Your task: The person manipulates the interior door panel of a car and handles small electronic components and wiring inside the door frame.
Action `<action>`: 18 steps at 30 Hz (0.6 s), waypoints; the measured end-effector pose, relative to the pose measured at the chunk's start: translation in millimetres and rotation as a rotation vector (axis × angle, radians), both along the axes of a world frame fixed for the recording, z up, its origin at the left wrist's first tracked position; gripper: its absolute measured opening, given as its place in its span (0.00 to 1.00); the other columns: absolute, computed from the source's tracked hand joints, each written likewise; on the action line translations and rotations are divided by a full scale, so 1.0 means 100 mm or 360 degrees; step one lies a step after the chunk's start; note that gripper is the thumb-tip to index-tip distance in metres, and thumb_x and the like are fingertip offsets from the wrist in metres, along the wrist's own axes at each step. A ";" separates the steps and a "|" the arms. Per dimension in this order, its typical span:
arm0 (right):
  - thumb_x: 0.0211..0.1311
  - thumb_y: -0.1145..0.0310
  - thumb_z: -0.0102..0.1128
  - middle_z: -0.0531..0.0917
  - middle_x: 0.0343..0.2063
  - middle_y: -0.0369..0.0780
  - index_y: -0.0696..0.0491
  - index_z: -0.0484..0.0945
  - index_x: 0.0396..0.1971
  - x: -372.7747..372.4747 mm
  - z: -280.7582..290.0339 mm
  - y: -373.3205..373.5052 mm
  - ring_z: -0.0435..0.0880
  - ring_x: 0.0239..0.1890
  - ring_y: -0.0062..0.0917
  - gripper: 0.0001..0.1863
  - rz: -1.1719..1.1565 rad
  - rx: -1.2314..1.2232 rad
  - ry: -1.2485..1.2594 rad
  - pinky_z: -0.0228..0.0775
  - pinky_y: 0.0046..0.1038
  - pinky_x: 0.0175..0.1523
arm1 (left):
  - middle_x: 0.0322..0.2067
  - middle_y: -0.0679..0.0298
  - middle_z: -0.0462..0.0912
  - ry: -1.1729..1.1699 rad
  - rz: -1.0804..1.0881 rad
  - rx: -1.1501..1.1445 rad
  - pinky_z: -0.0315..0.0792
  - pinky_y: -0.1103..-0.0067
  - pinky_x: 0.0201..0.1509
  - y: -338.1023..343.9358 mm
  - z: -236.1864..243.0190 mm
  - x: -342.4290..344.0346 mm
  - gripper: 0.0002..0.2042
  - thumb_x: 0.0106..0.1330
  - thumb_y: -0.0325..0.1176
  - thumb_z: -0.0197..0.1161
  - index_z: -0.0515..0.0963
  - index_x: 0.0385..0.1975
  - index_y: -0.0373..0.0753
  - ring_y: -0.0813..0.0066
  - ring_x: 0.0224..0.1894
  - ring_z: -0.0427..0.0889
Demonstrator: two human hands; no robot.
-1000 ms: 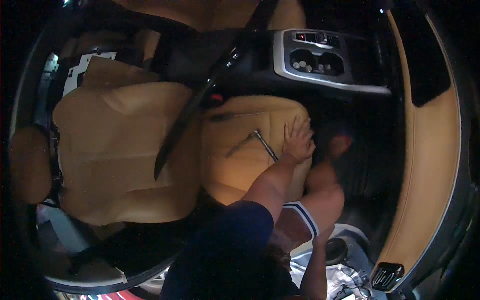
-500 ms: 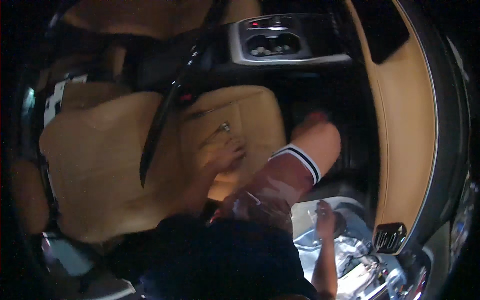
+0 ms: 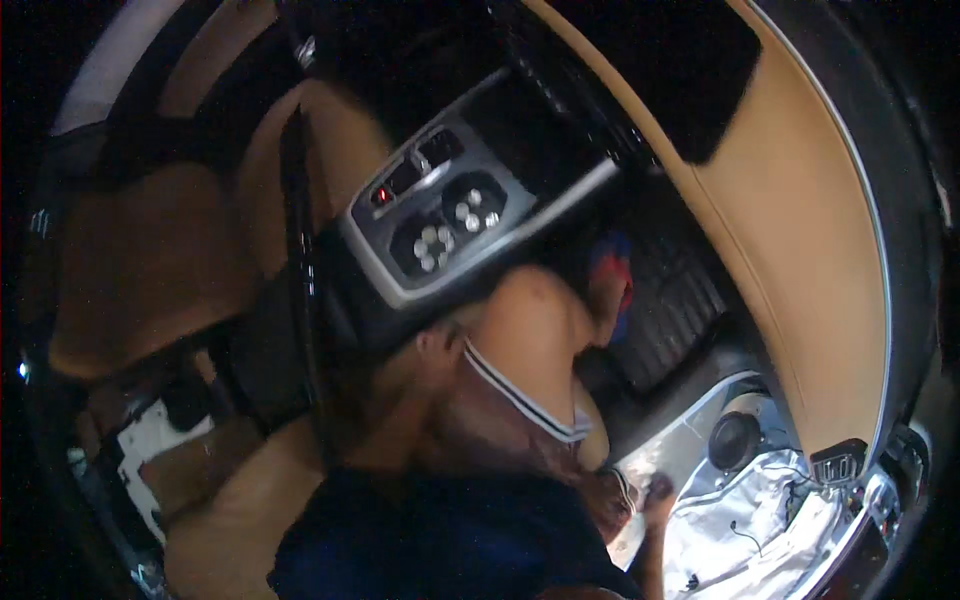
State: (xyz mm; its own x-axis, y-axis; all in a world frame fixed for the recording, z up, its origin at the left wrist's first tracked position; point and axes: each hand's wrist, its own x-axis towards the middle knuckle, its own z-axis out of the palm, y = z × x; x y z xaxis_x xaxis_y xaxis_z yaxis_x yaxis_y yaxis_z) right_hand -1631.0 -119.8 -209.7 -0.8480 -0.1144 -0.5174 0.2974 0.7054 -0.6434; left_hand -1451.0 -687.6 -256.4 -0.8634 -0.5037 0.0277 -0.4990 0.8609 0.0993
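Observation:
I sit in a car seat with tan upholstery (image 3: 235,510), one bare leg (image 3: 530,325) bent before me in maroon shorts with a striped hem (image 3: 525,405). Beside my thigh, next to the centre console (image 3: 395,285), is my left hand (image 3: 432,350). It is dim and smeared, so its fingers and anything in them cannot be made out. My right hand (image 3: 655,492) is low on the right, beside the shorts and the door sill. Blur hides its fingers too. The metal tool that lay on the seat cushion earlier does not show now.
Coins lie in the console's cup holders (image 3: 435,248). A dark seat belt (image 3: 300,220) hangs on the left. The tan dashboard (image 3: 790,250) curves along the right. An opened door (image 3: 740,530) shows silvery lining, loose wires and a round black speaker (image 3: 735,440). A ribbed floor mat (image 3: 665,310) covers the footwell.
My view has swung left, bringing the console closer to the middle. My left hand has gone from the seat cushion near the metal tool to beside my thigh. My right hand appears lower.

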 end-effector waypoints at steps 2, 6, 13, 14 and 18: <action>0.69 0.64 0.58 0.85 0.44 0.46 0.58 0.78 0.50 0.36 -0.04 -0.36 0.84 0.42 0.36 0.15 0.0650 0.0286 -0.0069 0.75 0.35 0.51 | 0.61 0.61 0.74 0.0064 -0.0031 -0.0068 0.63 0.50 0.64 -0.07 0.03 -0.29 0.23 0.63 0.46 0.62 0.76 0.59 0.53 0.56 0.65 0.69; 0.72 0.61 0.51 0.82 0.50 0.49 0.58 0.73 0.58 0.27 -0.50 -0.34 0.84 0.43 0.45 0.21 0.1625 0.1065 -0.0199 0.74 0.42 0.53 | 0.64 0.59 0.71 0.0295 0.0096 0.0099 0.63 0.47 0.63 0.05 -0.38 -0.21 0.28 0.62 0.49 0.61 0.72 0.64 0.55 0.55 0.64 0.71; 0.74 0.57 0.45 0.78 0.55 0.50 0.59 0.69 0.61 -0.07 -0.29 -1.12 0.79 0.49 0.45 0.25 0.0756 0.0631 -0.0501 0.70 0.42 0.58 | 0.65 0.59 0.70 0.0237 -0.0021 0.0529 0.65 0.51 0.62 0.00 -0.19 -0.23 0.26 0.64 0.44 0.60 0.72 0.65 0.55 0.55 0.64 0.71; 0.75 0.57 0.44 0.78 0.55 0.50 0.59 0.69 0.62 -0.11 -0.23 -1.37 0.79 0.50 0.44 0.25 0.0693 0.0516 -0.0488 0.69 0.41 0.58 | 0.65 0.59 0.70 0.0241 -0.0021 0.0564 0.65 0.51 0.62 0.00 -0.18 -0.23 0.26 0.64 0.44 0.60 0.72 0.65 0.55 0.55 0.64 0.71; 0.76 0.54 0.40 0.77 0.57 0.49 0.59 0.67 0.63 -0.19 -0.01 -2.17 0.76 0.54 0.42 0.27 0.0546 0.0160 -0.0546 0.66 0.40 0.61 | 0.65 0.59 0.69 0.0258 -0.0059 0.0686 0.66 0.53 0.61 0.02 -0.14 -0.26 0.26 0.65 0.41 0.59 0.72 0.65 0.54 0.55 0.64 0.70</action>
State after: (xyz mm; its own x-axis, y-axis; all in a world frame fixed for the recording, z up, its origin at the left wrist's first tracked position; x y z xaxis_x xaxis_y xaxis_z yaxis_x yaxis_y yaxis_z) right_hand -1650.3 -337.0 -211.0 -0.5491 -0.2922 -0.7830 0.2201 0.8533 -0.4727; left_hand -1477.3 -685.5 -270.3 -0.8830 -0.4675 -0.0412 -0.4168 0.7409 0.5266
